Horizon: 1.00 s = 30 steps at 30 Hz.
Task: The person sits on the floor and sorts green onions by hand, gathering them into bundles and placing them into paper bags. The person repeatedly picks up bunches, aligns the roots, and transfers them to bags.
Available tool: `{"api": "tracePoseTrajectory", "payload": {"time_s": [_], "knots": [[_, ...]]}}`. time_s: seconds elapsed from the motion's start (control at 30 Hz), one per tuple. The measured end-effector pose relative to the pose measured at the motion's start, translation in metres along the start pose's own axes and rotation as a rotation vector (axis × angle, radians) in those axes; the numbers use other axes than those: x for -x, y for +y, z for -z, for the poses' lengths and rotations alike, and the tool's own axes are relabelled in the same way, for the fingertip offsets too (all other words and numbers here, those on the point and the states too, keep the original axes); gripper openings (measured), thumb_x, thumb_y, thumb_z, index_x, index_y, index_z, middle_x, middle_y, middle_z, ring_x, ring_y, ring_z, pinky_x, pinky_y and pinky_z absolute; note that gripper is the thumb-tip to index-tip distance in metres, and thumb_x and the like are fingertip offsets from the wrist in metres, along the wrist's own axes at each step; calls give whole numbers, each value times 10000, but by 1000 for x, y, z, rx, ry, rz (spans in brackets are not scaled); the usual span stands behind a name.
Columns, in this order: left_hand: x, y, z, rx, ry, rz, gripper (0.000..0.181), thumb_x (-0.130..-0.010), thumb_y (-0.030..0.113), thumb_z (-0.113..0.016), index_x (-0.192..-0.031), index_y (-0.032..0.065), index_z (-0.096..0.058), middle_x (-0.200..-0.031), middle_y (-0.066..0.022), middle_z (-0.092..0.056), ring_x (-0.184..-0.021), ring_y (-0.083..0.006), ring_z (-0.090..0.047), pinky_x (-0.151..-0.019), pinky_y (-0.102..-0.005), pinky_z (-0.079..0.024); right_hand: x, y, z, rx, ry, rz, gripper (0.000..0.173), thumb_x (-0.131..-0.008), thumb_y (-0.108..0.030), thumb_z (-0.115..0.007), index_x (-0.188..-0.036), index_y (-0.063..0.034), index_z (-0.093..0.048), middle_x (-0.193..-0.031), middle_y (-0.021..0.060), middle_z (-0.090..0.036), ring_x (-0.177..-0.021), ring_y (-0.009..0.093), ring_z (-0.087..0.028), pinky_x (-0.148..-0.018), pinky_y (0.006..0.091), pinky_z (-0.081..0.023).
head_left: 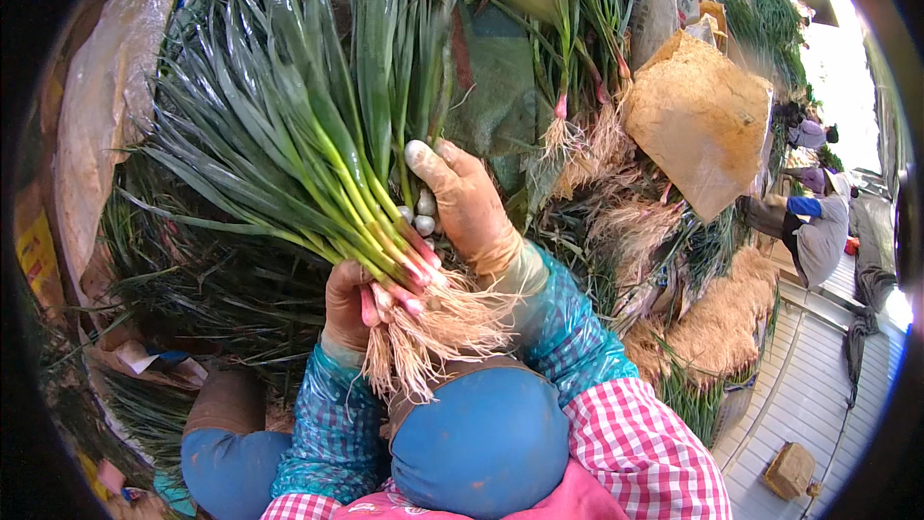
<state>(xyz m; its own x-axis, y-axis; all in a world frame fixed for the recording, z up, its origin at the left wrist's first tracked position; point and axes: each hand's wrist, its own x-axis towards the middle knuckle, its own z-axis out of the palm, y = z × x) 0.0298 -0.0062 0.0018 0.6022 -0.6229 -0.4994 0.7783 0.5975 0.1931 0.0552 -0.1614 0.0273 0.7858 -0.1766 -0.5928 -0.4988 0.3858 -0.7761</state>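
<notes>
My left hand (345, 307), in a soiled tan glove, grips a bunch of green garlic (346, 191) just above its pinkish bulbs. Pale stringy roots (433, 325) hang over my knee, and the flat leaves fan to the upper left. White rounded tips, apparently fingertips, show past the bunch's right side. Beside it is my right hand (473, 213), also gloved, its thumb and a finger close to more upright green leaves (386, 50). Whether it pinches a stalk is hidden. Teal plastic sleeve covers (577, 328) wrap both forearms.
Loose green garlic (563, 36) lies ahead, beside a dirty tan sheet (700, 115). Bundles with roots outward (725, 321) stand at right. A brown block (789, 471) sits on the pale slatted floor (765, 404). Farther right, a person in a hat (823, 224) bends over.
</notes>
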Motion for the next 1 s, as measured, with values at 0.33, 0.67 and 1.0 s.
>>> {"api": "tracePoseTrajectory", "payload": {"time_s": [0.33, 0.67, 1.0], "knots": [[0, -19, 28, 252, -327, 93, 697, -754, 474, -609, -1257, 15, -457, -1162, -180, -553, -992, -298, -572, -917, -452, -435, -10, 64, 11, -260, 15, -298, 225, -931, -203, -521, -979, 4, -598, -727, 29, -618, -568, 128, -554, -510, 260, -452], [-3, -13, 6, 474, -422, 68, 842, -709, 301, -649, -1405, 34, -257, -1179, -130, -495, -1174, -309, -459, -1048, -515, -306, 36, 20, 79, 905, 18, -8, 437, -837, -438, -634, -1020, -40, -632, -877, 151, -664, -806, 262, -653, -686, 347, -524], [-15, -13, 12, 294, -485, -83, 743, -789, 451, -616, -1374, 85, -341, -1292, -149, -434, -1216, -301, -399, -1096, -450, -256, 31, -14, 88, 1186, 665, 675, 332, -816, -121, -650, -1135, -51, -589, -858, 137, -680, -691, 261, -670, -620, 324, -530]]}}
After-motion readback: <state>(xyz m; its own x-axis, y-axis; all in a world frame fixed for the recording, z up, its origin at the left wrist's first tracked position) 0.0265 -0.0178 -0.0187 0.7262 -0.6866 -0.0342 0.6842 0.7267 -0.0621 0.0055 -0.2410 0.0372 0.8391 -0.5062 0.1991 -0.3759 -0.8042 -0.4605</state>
